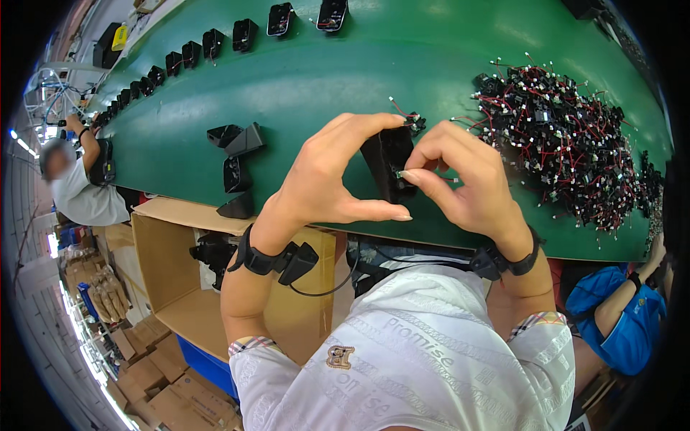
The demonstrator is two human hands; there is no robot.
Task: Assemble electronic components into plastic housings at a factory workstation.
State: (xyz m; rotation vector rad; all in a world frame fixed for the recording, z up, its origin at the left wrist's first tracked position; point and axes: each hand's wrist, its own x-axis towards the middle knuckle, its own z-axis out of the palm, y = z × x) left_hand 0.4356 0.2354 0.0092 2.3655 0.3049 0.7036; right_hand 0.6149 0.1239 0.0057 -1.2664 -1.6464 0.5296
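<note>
A black plastic housing point(381, 154) is tilted just above the green table in front of me. My left hand point(323, 169) spans it, fingers at its far end and thumb along its near end. With thumb and forefinger, my right hand point(467, 176) pinches a small wired part point(401, 174) at the housing's right side. The fingers hide most of that part, so its exact kind does not show. Just beyond the housing lies a small black piece with red and black wires point(415, 122).
A large heap of small black wired parts point(560, 144) covers the table's right side. Several black housings point(244, 140) lie left, and more point(244, 34) form a row along the far side. An open cardboard box point(172, 266) stands below the table edge. Another person point(86, 179) sits far left.
</note>
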